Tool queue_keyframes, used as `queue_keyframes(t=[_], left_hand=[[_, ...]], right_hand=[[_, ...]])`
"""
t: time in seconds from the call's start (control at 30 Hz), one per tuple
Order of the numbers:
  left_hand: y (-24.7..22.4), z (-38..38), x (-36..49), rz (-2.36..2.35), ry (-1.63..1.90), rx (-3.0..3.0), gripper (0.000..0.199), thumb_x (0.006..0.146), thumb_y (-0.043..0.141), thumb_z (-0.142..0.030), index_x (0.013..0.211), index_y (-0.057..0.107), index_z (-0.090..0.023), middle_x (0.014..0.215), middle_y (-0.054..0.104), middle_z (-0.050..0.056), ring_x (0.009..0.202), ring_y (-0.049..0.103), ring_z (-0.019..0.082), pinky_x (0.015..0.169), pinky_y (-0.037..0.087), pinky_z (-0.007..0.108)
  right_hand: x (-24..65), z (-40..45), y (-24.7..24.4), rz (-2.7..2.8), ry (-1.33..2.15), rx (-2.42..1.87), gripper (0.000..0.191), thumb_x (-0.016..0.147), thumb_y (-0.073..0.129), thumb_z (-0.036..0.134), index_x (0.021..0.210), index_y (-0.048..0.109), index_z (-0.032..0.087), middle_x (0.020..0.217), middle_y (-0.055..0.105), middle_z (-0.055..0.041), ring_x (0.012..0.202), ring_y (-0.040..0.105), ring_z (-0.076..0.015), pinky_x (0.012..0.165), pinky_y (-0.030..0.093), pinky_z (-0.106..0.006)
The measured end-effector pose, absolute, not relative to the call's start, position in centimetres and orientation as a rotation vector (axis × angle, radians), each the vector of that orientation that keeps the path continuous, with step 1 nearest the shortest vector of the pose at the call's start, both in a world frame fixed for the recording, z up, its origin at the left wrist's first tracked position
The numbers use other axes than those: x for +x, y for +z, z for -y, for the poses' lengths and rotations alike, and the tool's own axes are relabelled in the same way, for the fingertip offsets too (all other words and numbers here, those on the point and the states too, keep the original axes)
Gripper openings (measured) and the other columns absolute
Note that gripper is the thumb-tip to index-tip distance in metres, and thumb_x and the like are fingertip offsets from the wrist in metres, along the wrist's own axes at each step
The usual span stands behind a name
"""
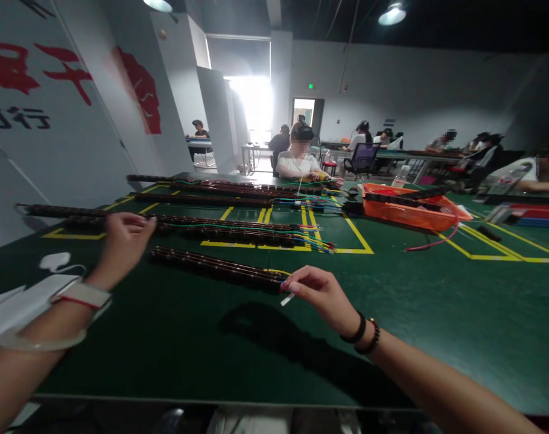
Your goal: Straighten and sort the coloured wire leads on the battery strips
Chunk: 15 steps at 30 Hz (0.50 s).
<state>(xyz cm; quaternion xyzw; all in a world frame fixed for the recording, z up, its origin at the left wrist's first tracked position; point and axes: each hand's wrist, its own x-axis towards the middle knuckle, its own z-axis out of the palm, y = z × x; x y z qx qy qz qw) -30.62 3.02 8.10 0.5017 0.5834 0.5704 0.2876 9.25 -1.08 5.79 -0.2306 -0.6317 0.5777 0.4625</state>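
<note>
My right hand (322, 295) pinches a small white strip (287, 299) beside the right end of a dark cable bundle (215, 268) that lies on the green table. My left hand (128, 241) is raised near the left part of a longer bundle (211, 228); its fingers are curled together, and what they hold, if anything, is too small to make out. Coloured wires with metal terminals (322, 246) stick out of the longer bundle's right end.
An orange basket (408, 214) with dark bundles in it stands at the back right, a red cable hanging out. More bundles (238, 191) lie across the back. A person (299, 163) sits opposite. White papers (16, 307) lie at the left edge.
</note>
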Motion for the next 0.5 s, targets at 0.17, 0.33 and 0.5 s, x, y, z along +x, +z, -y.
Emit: queue_keyframes(t=[0.17,0.33,0.5], left_hand=[[8.8,2.9,-13.2,-0.985,0.722,1.375,0.048,0.087,0.039,-0.057,0.108,0.054,-0.016,0.093,0.067,0.011,0.074,0.062,0.02,0.06,0.044,0.03],[8.8,7.2,-5.1,-0.602,0.763,0.955,0.037,0.088,0.044,-0.051,0.095,0.055,-0.016,0.061,0.06,0.003,0.045,0.046,0.008,0.044,0.03,0.02],[7.8,7.4,-3.2,-0.456,0.823,0.737,0.02,0.083,0.061,-0.036,0.083,0.057,-0.016,0.05,0.05,-0.003,0.037,0.036,0.004,0.04,0.028,0.016]], right_hand=[[9.3,0.6,7.0,1.543,1.348,-0.429,0.014,0.075,0.072,0.036,0.077,0.068,0.022,0.084,0.066,-0.0021,0.082,0.061,-0.0149,0.076,0.052,-0.029],[9.7,0.1,6.9,1.54,1.484,-0.275,0.008,0.077,0.07,0.032,0.078,0.069,0.024,0.09,0.064,-0.0016,0.074,0.059,-0.0126,0.057,0.05,-0.024],[10.8,0.5,7.2,1.569,1.498,-0.243,0.012,0.072,0.075,0.034,0.069,0.069,0.024,0.083,0.064,-0.0016,0.083,0.059,-0.0157,0.076,0.051,-0.032]])
